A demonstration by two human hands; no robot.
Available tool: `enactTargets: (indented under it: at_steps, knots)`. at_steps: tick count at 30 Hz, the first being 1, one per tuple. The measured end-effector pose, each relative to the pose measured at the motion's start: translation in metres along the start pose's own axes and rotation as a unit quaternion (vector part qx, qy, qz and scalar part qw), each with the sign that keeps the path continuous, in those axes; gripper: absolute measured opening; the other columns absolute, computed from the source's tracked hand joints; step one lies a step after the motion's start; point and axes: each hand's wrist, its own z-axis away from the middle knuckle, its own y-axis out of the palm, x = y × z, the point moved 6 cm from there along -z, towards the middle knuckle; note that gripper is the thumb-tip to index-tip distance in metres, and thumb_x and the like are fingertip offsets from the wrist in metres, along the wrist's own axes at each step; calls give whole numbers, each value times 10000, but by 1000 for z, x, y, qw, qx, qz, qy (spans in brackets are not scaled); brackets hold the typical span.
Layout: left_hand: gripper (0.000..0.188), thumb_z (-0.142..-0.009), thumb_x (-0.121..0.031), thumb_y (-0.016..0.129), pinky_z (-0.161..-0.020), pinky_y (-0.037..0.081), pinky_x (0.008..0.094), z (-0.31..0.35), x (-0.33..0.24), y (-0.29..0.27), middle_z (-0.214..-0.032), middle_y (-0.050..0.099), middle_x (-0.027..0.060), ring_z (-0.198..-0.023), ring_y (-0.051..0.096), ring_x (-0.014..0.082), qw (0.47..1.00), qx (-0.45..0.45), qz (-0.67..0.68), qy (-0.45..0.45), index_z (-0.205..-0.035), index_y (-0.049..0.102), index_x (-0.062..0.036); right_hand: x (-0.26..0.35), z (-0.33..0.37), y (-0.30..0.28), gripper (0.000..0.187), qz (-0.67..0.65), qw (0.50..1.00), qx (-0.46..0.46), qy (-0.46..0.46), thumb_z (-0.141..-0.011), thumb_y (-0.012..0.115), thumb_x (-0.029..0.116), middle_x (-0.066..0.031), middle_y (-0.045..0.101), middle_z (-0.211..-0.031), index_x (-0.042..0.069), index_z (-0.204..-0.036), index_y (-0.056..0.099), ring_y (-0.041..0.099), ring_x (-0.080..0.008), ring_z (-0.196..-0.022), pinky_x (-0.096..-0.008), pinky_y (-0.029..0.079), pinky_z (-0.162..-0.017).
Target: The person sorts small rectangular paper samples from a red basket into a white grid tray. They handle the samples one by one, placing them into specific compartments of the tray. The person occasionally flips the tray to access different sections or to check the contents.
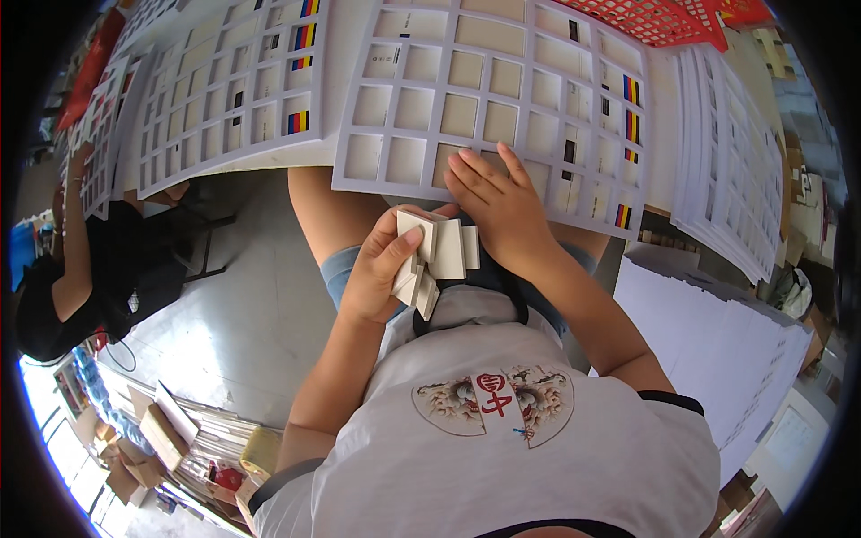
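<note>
My left hand (pixel 369 273) holds a loose, uneven stack of small cream-coloured rectangular cards (pixel 448 251) above my lap, thumb on the top piece. Beyond it, a white sheet-like tray (pixel 377 186) with a grid of rectangular cells rests on the table, its near edge over my knees. My right hand (pixel 509 215) lies palm down on that near edge, fingers extended and a little apart over the front cells. Whether a card sits beneath the fingertips is hidden. Several cells hold beige pieces; others show pale bottoms, black marks or coloured stripes.
A second gridded tray (pixel 229 148) lies to the left. More are stacked at the right (pixel 731 161). A red plastic basket (pixel 659 20) stands at the back. A large white carton (pixel 700 332) is by my right side. Another person (pixel 99 269) sits at far left.
</note>
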Motion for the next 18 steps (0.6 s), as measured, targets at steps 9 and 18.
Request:
enactTargets:
  at_steps: [9,18]
  knots:
    - [197,-982,-198,602,-728,530,240,-8,-1,22,-977,631,24,-842,611,83,987,-49,-117,94,-1101,536,-55,-23,39,-35,132,-603,725,4,333,-935,649,129,-29,628,-811,-3,-931,637,576,-69,-721,-238,491,-667]
    - [234,-990,-205,574,-683,597,296,-39,43,51,-991,679,100,-849,704,185,996,-54,-48,-55,-1143,566,-28,-32,39,-80,365,-146,948,-228,169,-827,582,-72,-129,614,-900,45,-1173,576,624,-333,-750,-395,499,-596]
